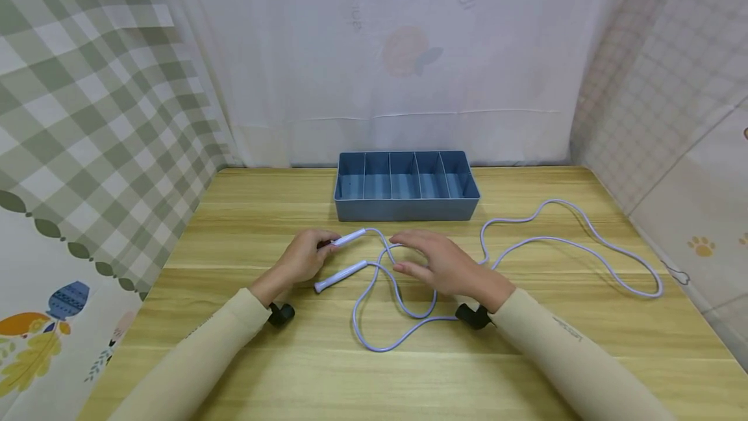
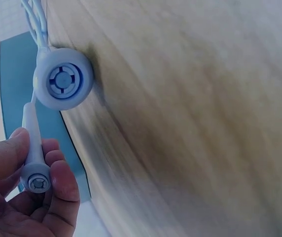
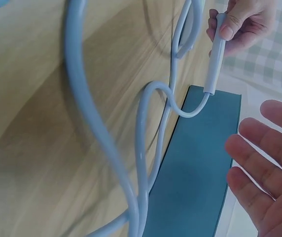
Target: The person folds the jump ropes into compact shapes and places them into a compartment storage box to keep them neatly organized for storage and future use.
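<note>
A lilac jump rope (image 1: 590,232) lies in loose loops over the wooden table, its far loop stretching to the right. My left hand (image 1: 304,256) pinches one of its handles (image 1: 350,237) between thumb and fingers; the left wrist view shows the end cap of this handle (image 2: 34,148) by the palm. The other handle (image 2: 63,79) rests on the table just nearer to me. Above the crossing cords, my right hand (image 1: 435,262) hovers with fingers spread. In the right wrist view its fingers (image 3: 259,163) are extended and hold nothing.
A blue-grey organizer box (image 1: 406,210) with several compartments stands at the back of the table (image 1: 257,200), behind the rope. Patterned cloths hang at the left (image 1: 105,83), the back and the right.
</note>
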### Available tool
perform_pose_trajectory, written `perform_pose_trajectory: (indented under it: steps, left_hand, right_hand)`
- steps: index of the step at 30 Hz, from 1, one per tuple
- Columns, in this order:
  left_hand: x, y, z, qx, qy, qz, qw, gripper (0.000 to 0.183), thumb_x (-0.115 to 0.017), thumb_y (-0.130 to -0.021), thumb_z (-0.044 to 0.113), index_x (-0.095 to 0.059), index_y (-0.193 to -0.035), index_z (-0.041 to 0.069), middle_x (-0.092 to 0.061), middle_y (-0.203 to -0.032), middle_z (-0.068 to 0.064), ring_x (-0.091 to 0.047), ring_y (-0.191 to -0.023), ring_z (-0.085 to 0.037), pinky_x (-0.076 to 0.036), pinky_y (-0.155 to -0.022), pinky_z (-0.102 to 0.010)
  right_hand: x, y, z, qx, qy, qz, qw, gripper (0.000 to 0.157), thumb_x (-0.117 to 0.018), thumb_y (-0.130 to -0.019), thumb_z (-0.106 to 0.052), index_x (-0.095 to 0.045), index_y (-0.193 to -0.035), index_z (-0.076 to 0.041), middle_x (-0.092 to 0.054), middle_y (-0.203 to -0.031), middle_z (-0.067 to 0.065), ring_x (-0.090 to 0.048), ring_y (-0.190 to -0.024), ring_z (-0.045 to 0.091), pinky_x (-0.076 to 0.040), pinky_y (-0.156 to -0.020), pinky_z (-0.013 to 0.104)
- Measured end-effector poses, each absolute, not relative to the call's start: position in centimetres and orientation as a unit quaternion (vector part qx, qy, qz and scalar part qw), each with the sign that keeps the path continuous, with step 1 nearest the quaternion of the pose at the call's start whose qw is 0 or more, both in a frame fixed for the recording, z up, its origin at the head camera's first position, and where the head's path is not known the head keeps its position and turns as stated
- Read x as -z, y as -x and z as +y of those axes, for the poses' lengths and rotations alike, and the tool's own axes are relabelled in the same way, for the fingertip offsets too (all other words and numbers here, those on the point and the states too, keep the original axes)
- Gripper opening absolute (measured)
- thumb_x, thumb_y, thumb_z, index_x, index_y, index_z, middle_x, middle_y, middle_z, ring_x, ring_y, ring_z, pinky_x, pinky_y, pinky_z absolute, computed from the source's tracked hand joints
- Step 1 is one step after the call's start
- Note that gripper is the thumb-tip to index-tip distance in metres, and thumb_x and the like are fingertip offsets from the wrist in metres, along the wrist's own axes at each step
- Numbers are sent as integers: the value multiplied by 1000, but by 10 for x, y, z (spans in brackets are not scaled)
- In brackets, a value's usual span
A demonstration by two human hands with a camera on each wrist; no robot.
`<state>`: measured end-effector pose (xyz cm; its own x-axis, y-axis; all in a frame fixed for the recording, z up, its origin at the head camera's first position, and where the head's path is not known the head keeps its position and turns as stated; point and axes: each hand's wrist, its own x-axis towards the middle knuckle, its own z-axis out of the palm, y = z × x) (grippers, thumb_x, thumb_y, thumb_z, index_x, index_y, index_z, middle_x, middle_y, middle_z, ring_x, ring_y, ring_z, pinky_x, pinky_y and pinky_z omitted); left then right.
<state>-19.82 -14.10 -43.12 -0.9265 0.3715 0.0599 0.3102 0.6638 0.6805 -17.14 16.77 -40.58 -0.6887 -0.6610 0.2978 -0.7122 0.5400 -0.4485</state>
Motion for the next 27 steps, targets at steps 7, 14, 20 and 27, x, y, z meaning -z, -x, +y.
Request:
perform_pose_trajectory:
  steps: [7,14,20,27]
  left_hand:
    - [430,200,-145,-374,-194,905,56,21,-65,-101,6,-74,-119,1,-72,-115,-12,-64,-96,-20,-54,-82,-38]
    - [427,200,-147,-377,-192,904,66,21,-65,-101,8,-74,-119,2,-72,-115,-12,-64,-98,-21,-54,-84,-40]
    - [427,200,-148,-381,-188,903,70,20,-65,-101,9,-74,-118,3,-73,-109,-10,-62,-90,-18,-53,-79,-37]
    - [429,202,-147,-379,-185,904,73,20,-65,-102,10,-75,-118,3,-73,-113,-10,-64,-96,-20,-54,-83,-38]
  right_hand:
    - [401,176,157,-285,-384,-878,26,48,-70,-99,-35,-62,-139,-10,-63,-138,3,-58,-130,21,-46,-108,43]
    - [402,181,144,-294,-392,-871,10,47,-69,-100,-37,-63,-137,-9,-64,-136,3,-59,-129,20,-47,-107,40]
    - [404,187,132,-316,-400,-860,21,42,-75,-96,-29,-67,-132,-8,-68,-130,3,-63,-124,19,-50,-104,38]
    - [413,195,121,-343,-392,-853,3,37,-78,-94,-25,-70,-126,-9,-71,-124,2,-65,-119,19,-52,-100,38]
